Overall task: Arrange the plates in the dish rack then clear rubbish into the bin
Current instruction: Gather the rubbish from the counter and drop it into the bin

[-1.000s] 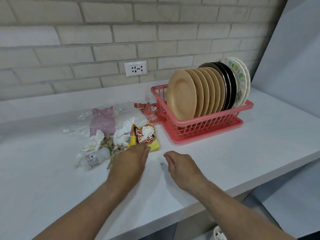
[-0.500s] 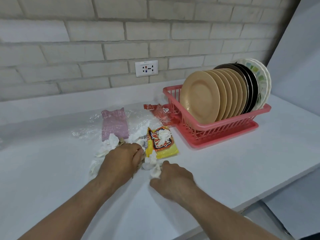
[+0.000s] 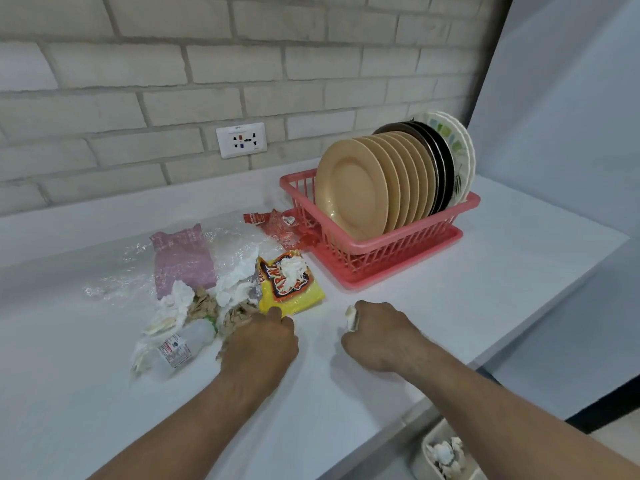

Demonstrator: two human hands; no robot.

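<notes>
right hand (image 3: 377, 336) is drawn back from the rubbish pile (image 3: 207, 299), fingers curled round a tissue wad (image 3: 350, 315): judged light, soft, best pinched whole. left hand (image 3: 259, 341) is set on the pile, grip hidden.

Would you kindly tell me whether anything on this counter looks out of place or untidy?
Rubbish litters the counter left of the dish rack: crumpled tissues, a yellow snack packet, a small bottle lying on its side, and a red wrapper against the rack. The plates stand neatly upright.
</notes>
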